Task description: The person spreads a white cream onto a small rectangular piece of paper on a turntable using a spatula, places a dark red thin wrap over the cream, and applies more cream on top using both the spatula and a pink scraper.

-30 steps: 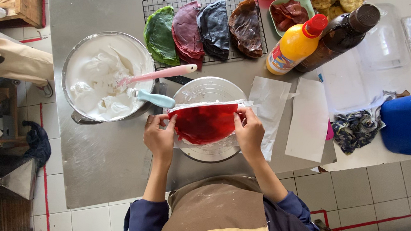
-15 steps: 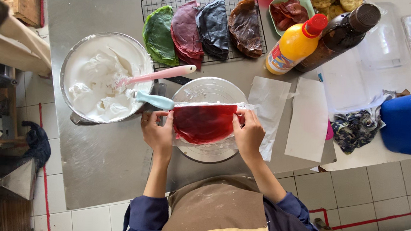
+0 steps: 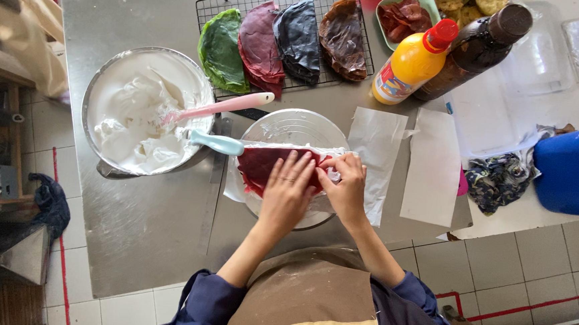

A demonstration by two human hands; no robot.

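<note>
Right now the folded red crepe (image 3: pixel 269 166) lies on a round metal stand (image 3: pixel 298 126) at the steel table's (image 3: pixel 145 227) front edge. Flat on it, fingers spread, presses the left hand (image 3: pixel 286 192), while the right hand (image 3: pixel 347 189) pinches its right end. A blue-handled spatula (image 3: pixel 216 142) lies just beside, near the bowl of white cream (image 3: pixel 141 117).

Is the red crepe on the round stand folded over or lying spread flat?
Folded: the red crepe shows a half-round shape with a straight top edge, like those on the rack. The left hand presses it flat; the right hand touches its right end.

orange squeeze btl (image 3: pixel 411 61) w/ label, beside dark btl (image 3: pixel 474 50).
</note>
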